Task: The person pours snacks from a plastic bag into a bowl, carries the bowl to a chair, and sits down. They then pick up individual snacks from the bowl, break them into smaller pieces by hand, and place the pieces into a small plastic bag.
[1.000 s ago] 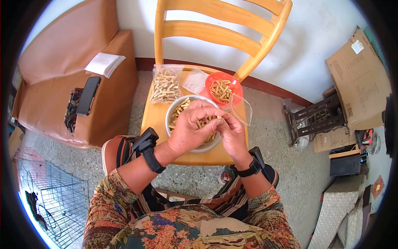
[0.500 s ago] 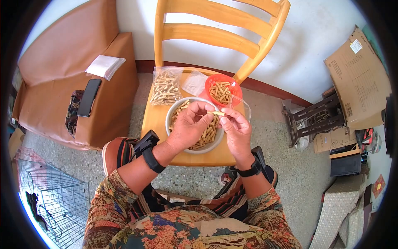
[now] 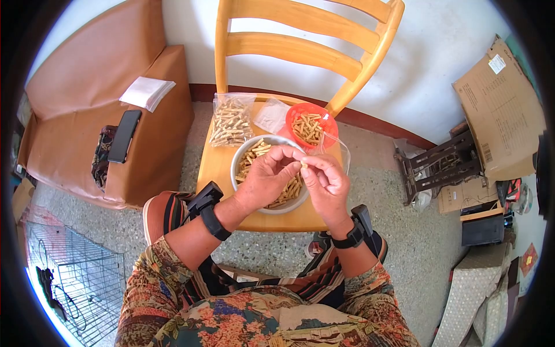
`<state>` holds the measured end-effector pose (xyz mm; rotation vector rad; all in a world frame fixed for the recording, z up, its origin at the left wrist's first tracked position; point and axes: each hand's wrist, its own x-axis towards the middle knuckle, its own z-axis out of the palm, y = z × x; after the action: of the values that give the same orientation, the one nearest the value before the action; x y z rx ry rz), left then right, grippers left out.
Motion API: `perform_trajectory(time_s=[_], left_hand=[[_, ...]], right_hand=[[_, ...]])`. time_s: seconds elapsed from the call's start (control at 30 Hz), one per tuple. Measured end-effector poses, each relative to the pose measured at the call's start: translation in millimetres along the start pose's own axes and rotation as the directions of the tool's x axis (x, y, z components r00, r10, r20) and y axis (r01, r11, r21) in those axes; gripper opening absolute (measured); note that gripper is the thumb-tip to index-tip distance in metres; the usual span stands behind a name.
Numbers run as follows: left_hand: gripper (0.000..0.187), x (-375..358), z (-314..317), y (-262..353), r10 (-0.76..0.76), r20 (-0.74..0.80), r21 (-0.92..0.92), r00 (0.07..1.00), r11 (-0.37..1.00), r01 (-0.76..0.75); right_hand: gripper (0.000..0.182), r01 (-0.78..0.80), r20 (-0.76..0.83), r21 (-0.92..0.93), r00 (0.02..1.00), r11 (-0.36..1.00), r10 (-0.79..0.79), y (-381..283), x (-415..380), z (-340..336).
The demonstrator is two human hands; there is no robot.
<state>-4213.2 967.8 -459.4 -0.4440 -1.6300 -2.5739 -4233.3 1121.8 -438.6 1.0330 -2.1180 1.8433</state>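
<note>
My left hand [image 3: 270, 176] and my right hand [image 3: 328, 188] meet over the right side of a pale round bowl [image 3: 234, 172]. Both are closed in a pinch at the fingertips, around a short tan stick-like piece [image 3: 304, 165] of which only a small end shows. Many similar pieces [image 3: 250, 159] fill the bowl, partly hidden beneath my left hand. Behind the bowl stand a clear plastic bag [image 3: 231, 120] packed with paler sticks and a red plastic basket [image 3: 332, 125] holding more tan ones.
Everything sits on a wooden chair seat [image 3: 211, 179] with its backrest [image 3: 295, 52] behind. A white packet [image 3: 272, 115] lies between bag and basket. On the left, a brown sofa [image 3: 153, 156] carries a phone [image 3: 124, 136]. Cardboard boxes [image 3: 500, 110] stand right; a wire cage [image 3: 81, 277] is lower left.
My fingertips have come closer together, and the right hand has shifted slightly left. The stick piece, earlier visible lengthwise between them, is now mostly covered by fingers.
</note>
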Motion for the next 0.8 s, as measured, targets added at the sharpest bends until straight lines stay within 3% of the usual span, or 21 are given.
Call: perform_trajectory(time_s=[0.07, 0.1, 0.2, 0.33, 0.43, 0.6, 0.8], left_hand=[[0.014, 0, 1, 1, -0.005, 0.004, -0.019, 1.0, 1.0, 0.005], [0.016, 0, 2, 3, -0.012, 0.007, -0.039, 1.0, 0.999, 0.012], [0.02, -2, 3, 13, -0.112, 0.02, -0.143, 0.994, 0.983, 0.113], [0.022, -3, 5, 11, -0.124, 0.026, -0.119, 0.992, 0.985, 0.127], [0.021, -1, 4, 6, -0.04, 0.096, -0.08, 0.995, 0.996, 0.048], [0.019, -3, 3, 13, -0.161, 0.02, 0.034, 0.987, 0.986, 0.16], [0.021, -4, 0, 12, -0.182, 0.04, 0.15, 0.983, 0.973, 0.174]], right_hand=[[0.019, -0.125, -0.11, 0.297, 0.98, 0.947, 0.163, -6, 0, 3], [0.018, -0.214, -0.097, 0.346, 0.96, 0.913, 0.262, -7, 1, 0], [0.017, -0.253, -0.106, 0.456, 0.936, 0.853, 0.335, 0, 1, -5], [0.017, -0.259, -0.097, 0.413, 0.941, 0.873, 0.325, 1, -1, -5], [0.016, -0.228, -0.06, 0.386, 0.961, 0.894, 0.271, 1, -2, -4], [0.017, -0.246, -0.032, 0.373, 0.96, 0.895, 0.277, -5, -1, -6], [0.017, -0.258, -0.006, 0.325, 0.961, 0.91, 0.275, -4, -1, -11]])
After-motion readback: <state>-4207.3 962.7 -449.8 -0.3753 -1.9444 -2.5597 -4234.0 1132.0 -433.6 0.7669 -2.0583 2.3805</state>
